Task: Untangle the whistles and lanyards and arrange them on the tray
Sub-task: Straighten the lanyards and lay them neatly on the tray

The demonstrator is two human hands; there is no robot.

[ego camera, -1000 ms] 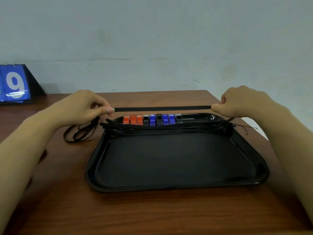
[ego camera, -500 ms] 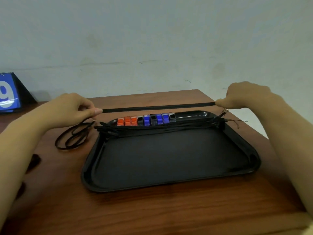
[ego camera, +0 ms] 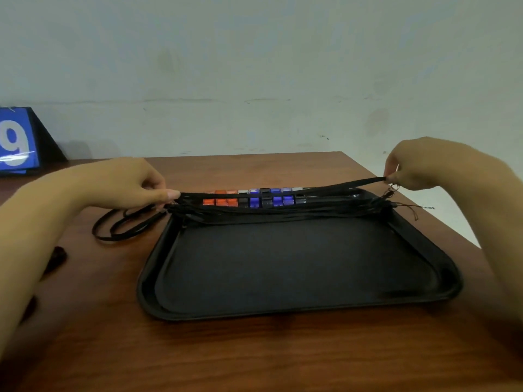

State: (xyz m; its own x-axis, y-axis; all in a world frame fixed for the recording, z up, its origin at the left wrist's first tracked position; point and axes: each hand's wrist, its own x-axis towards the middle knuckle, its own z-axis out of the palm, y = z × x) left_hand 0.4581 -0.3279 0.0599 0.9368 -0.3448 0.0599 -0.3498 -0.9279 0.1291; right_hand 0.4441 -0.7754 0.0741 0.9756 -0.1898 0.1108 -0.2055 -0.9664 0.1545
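**Lanyard drops toward the tray's far edge**

We see the stretched lanyard (ego camera: 283, 190) has come down since a second ago: it was held taut well above the whistles, and now it sags low, its left end down at the tray's far-left corner and its right end a little higher. The left hand (ego camera: 124, 182) has dropped with it, thumb and forefinger pinched together on the strap's left end right at the corner. Over on the other side, the right hand (ego camera: 430, 165) pinches the strap's right end between fingertips, just above the far-right corner, and a small metal clip hangs under those fingers.

Below the strap we have the row of whistles (ego camera: 253, 201), lined up side by side along the far edge of the black tray (ego camera: 283, 304): orange ones on the left, then black, blue and grey toward the right. Just in front of them lies a bundle of lanyards (ego camera: 283, 215), straightened across the tray's width, with thin cord ends spilling over the right rim.

On the wooden table (ego camera: 254, 357), just left of the tray, a loose loop of black strap (ego camera: 121, 226) curls under our left hand. Far left, a blue scoreboard card (ego camera: 17, 142) shows a white 9.
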